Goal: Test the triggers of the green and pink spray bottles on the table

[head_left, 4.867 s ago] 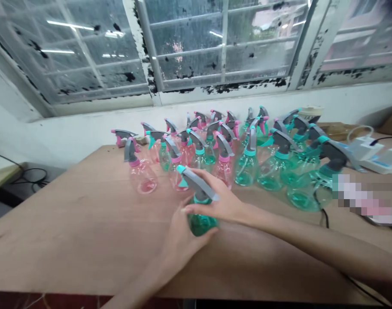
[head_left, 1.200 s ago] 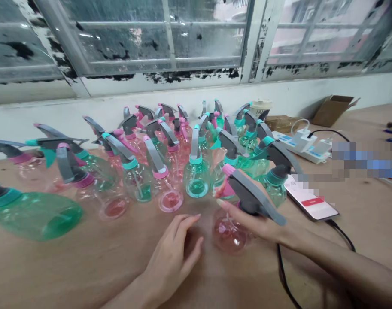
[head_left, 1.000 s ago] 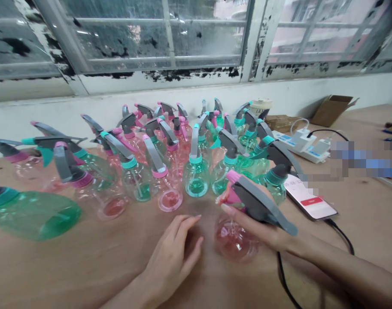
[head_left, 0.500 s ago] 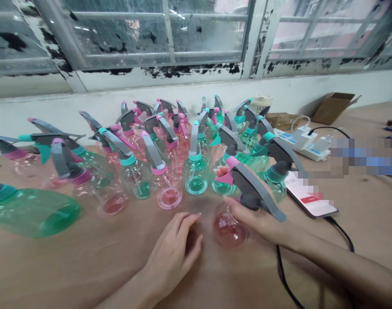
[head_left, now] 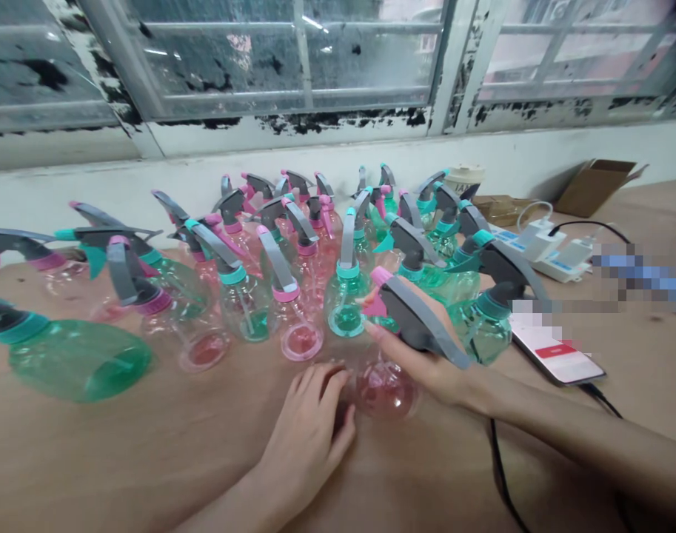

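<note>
My right hand (head_left: 446,374) is wrapped round the neck of a clear pink spray bottle (head_left: 386,389), just under its grey and pink trigger head. The bottle is roughly upright near the tabletop; I cannot tell whether its base touches. To its left, my left hand (head_left: 309,418) rests on the table with bent fingers, thumb apart, holding nothing. Just beyond it are a pink spray bottle (head_left: 301,340) and a green spray bottle (head_left: 349,314), both standing. A green spray bottle (head_left: 82,359) leans or lies at far left.
Several more pink and green spray bottles crowd toward the wall. A phone (head_left: 560,352) with a black cable lies at right, with a power strip (head_left: 560,263) behind it. A cardboard box (head_left: 596,185) and a lidded cup (head_left: 464,178) stand at the back.
The right hand and its spray bottle have moved left, closer to my left hand. The left hand's fingers are bent a little more. The whole view has shifted slightly.
</note>
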`<state>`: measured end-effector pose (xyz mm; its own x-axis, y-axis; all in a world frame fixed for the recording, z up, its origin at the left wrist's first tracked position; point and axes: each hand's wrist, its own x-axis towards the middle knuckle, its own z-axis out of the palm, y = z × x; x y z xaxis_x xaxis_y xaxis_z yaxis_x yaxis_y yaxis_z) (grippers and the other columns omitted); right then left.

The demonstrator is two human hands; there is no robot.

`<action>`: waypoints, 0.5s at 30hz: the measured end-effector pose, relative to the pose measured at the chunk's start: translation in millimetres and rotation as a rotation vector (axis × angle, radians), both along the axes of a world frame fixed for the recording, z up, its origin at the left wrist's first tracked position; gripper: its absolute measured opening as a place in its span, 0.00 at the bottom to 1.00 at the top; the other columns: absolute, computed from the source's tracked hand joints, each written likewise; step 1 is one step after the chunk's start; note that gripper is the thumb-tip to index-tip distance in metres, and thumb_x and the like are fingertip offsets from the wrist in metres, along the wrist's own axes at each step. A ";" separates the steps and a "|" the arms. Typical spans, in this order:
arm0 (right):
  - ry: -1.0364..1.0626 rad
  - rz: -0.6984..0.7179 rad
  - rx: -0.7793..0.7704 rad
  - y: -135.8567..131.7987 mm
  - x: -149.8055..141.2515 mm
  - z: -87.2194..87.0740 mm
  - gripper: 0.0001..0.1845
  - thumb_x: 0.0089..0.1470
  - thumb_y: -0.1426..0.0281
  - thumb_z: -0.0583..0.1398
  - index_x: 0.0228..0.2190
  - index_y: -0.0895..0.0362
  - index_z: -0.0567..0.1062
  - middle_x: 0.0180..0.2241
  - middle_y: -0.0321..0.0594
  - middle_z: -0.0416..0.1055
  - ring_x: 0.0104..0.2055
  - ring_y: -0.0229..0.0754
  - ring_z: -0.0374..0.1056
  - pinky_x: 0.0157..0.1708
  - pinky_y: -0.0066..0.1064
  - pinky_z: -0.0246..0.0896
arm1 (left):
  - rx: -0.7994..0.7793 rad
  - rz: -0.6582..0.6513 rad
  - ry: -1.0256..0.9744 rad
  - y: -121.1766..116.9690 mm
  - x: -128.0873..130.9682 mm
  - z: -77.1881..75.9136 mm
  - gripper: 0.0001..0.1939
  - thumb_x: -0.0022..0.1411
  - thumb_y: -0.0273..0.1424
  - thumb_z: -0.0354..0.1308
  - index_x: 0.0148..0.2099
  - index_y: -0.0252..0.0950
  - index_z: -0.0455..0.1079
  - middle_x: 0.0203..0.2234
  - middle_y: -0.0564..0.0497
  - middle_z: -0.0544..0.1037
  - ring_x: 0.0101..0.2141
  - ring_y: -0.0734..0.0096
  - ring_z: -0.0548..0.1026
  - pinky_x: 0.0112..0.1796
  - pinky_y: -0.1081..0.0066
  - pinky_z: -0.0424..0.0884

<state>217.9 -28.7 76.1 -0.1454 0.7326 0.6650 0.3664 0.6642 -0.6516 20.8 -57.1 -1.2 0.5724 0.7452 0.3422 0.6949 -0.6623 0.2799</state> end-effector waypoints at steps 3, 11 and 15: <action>0.042 0.015 -0.029 7.5 -3.5 -10.6 0.11 0.53 0.73 0.60 0.37 0.50 0.65 0.33 0.34 0.68 0.34 0.40 0.68 0.37 0.34 0.66 | -0.009 0.015 0.047 0.9 0.5 -0.8 0.19 0.63 0.24 0.51 0.57 0.35 0.58 0.51 0.39 0.70 0.52 0.52 0.69 0.49 0.48 0.69; 0.041 0.024 -0.040 9.3 -2.2 -15.2 0.11 0.53 0.72 0.60 0.38 0.48 0.66 0.35 0.35 0.69 0.35 0.41 0.69 0.38 0.35 0.66 | 0.018 -0.001 0.071 1.5 0.3 -0.4 0.20 0.64 0.26 0.50 0.59 0.34 0.58 0.54 0.38 0.70 0.55 0.53 0.69 0.52 0.49 0.69; 0.051 0.038 -0.092 9.2 -2.2 -15.8 0.11 0.54 0.70 0.60 0.39 0.48 0.66 0.35 0.35 0.70 0.34 0.42 0.69 0.38 0.36 0.67 | 0.034 -0.003 0.076 1.8 0.5 -0.5 0.20 0.64 0.27 0.50 0.58 0.34 0.59 0.54 0.38 0.70 0.55 0.53 0.69 0.52 0.49 0.69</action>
<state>215.7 -19.5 60.3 -0.1417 0.7855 0.6024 0.3073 0.6134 -0.7275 21.2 -55.2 -1.7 0.5998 0.7320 0.3232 0.7113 -0.6727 0.2037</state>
